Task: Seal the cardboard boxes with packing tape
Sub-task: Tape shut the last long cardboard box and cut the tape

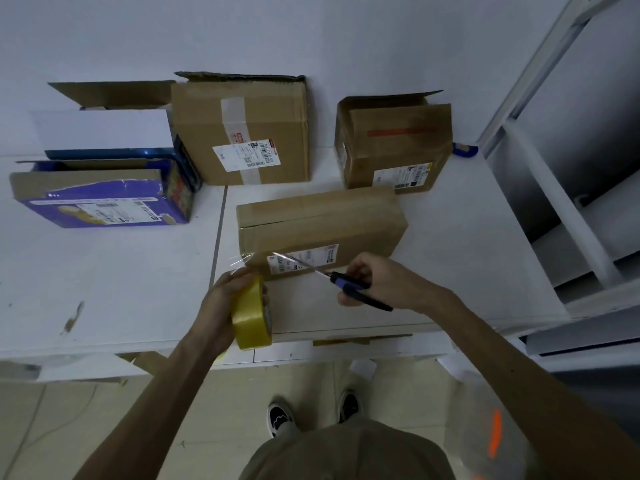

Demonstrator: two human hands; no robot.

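Left hand (221,306) gripping the tape roll (251,318), right hand (375,280) holding scissors (334,278): any slack may fold the tape strand (242,262) onto itself.

Glossy yellow tape roll (251,315), with a clear strip running to the nearest box (322,223). That box is plain brown cardboard with a white label printed in black. The scissors (349,287) have silver blades and a blue-and-black handle. The back box (242,133) is brown with a whitish tape band and a white label marked in red. The right box (394,143) is brown with a red stripe; its white label seems yellow at one corner. The left box (104,199) is purple with a yellow picture, torn to bare brown. White table (121,289) with a brownish stain. Black shoes (280,419) with white marks on a beige floor (104,427).
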